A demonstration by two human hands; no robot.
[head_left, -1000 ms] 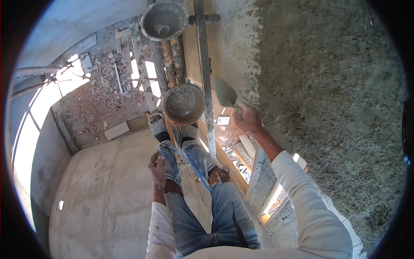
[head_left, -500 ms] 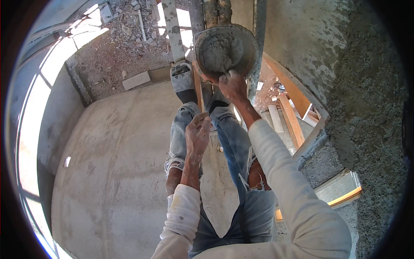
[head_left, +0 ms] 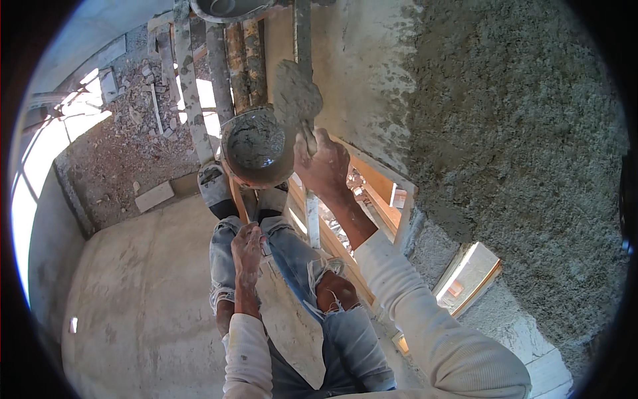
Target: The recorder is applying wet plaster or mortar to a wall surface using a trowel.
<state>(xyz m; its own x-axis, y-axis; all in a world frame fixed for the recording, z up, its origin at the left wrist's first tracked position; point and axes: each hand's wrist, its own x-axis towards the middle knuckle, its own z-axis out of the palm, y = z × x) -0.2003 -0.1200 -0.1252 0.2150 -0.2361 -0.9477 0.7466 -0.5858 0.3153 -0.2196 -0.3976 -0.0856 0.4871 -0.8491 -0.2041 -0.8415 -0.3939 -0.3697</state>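
Observation:
My right hand grips a trowel heaped with grey mortar, lifted beside the right rim of a mortar bucket. The bucket sits on the scaffold in front of my feet, with mortar inside. My left hand is low, near my left knee, fingers curled near a narrow wooden strip; what they hold, if anything, I cannot make out. To my right is a wall with rough wet render and a smoother, patchy grey strip.
A second bucket sits at the far end of the scaffold bars. Below lie rubble and a curved concrete surface. At lower right are wood-framed openings; bright openings line the left side.
Half a second ago my right hand had the trowel down in the bucket; now it is raised at the rim with a load of mortar. My left hand and the view have shifted.

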